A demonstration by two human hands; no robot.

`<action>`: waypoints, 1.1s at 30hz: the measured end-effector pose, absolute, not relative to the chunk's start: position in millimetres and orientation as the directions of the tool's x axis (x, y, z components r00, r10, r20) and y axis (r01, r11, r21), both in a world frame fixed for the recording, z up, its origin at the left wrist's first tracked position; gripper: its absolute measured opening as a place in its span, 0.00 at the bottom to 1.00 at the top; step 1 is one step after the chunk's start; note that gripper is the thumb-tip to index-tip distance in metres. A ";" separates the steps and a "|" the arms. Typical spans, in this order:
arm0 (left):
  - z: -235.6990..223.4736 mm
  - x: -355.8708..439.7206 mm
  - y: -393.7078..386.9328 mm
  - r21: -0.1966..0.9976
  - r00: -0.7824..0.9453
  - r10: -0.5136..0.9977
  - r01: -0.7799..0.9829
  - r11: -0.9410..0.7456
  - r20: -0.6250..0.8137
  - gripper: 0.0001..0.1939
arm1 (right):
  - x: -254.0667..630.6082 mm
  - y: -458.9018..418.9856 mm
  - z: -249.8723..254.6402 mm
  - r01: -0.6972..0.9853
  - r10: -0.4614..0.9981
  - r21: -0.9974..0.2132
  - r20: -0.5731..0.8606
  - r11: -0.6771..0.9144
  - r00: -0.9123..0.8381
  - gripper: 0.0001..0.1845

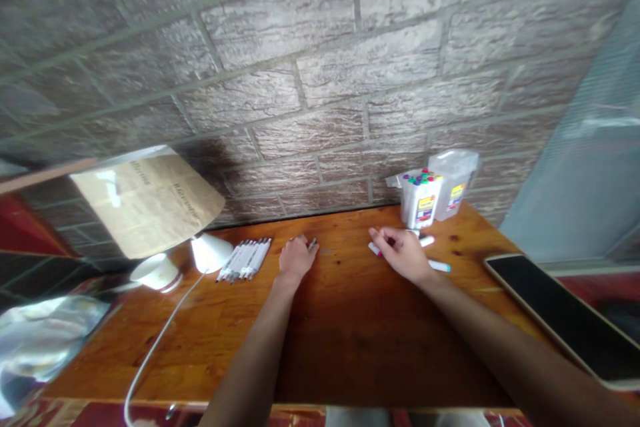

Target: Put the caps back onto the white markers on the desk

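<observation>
My left hand (297,257) rests on the wooden table with its fingers closed round a marker, whose dark end (313,243) sticks out by the thumb. To its left lies a row of white markers (246,260) with dark ends, side by side. My right hand (403,253) is closed, thumb and forefinger together; whatever they grip is hidden. Just beneath its fingertips is a white marker with a pink end (375,249); I cannot tell whether they touch. Beside the right hand lie a white marker (427,241) and a blue-ended marker (439,266).
A clear case of colourful markers (420,200) stands at the back right, its lid (454,180) beside it. A dark-screened tablet (560,313) lies on the right. On the left are a lamp (150,203), its white cord (165,328) and a paper cup (156,272). A brick wall (320,80) rises behind.
</observation>
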State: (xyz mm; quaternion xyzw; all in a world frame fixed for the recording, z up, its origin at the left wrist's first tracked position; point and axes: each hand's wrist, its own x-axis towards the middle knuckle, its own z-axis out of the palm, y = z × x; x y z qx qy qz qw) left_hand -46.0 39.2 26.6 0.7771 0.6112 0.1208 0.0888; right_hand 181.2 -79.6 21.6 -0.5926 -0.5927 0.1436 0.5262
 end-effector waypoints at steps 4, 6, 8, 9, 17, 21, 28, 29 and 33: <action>28.9 -42.6 38.6 0.491 0.366 0.929 0.799 -0.347 0.061 0.15 | 181.1 -78.7 22.9 0.551 0.854 -0.795 0.451 0.253 0.260 0.28; 30.5 -36.0 35.1 0.768 0.444 0.890 0.534 -0.354 0.102 0.17 | 179.8 -79.2 23.9 0.523 0.858 -0.810 0.445 0.264 0.255 0.28; 33.0 -27.3 28.3 0.952 0.459 0.880 0.198 -0.233 0.120 0.21 | 176.5 -80.7 24.8 0.459 0.889 -0.842 0.411 0.285 0.201 0.26; 34.3 -22.9 23.8 0.987 0.459 0.882 0.057 -0.152 0.109 0.22 | 173.9 -81.7 25.1 0.413 0.914 -0.864 0.377 0.288 0.149 0.24; 32.6 -1.0 -7.5 0.955 0.575 0.813 -0.281 0.094 0.089 0.23 | 150.1 -89.3 28.3 0.104 0.945 -0.949 0.278 0.299 -0.173 0.22; 31.4 0.1 -11.0 0.941 0.640 0.768 -0.272 0.199 0.023 0.23 | 152.2 -90.8 32.4 0.053 0.935 -0.950 0.291 0.307 -0.202 0.23; 34.9 -6.2 -12.5 0.933 0.691 0.723 -0.247 0.263 -0.021 0.23 | 152.2 -91.8 36.4 -0.048 0.949 -0.965 0.263 0.258 -0.175 0.26; 34.7 -6.7 -12.4 0.935 0.696 0.718 -0.238 0.262 -0.024 0.23 | 151.5 -91.8 36.7 -0.063 0.950 -0.966 0.260 0.253 -0.174 0.25; 32.8 -6.8 -11.0 0.953 0.709 0.705 -0.201 0.226 -0.018 0.24 | 149.3 -91.8 36.3 -0.124 0.950 -0.964 0.255 0.235 -0.178 0.23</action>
